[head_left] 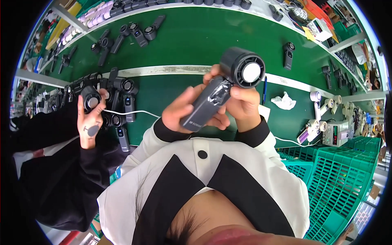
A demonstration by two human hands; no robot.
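The dark handheld fan (206, 104) was held above the green bench (151, 92), just off centre toward 1 o'clock, its handle pointing to 7. The left hand (179, 108) curved loosely against the handle; the right hand (243, 104), partly closed, gripped it below the head. The step appeared to be inspection; the next move likely called for steady two-handed support. Crumpled tissue (283, 101) lay at 2–3 o'clock; a co-worker's hand (89, 119) held another fan (90, 98) at 9.
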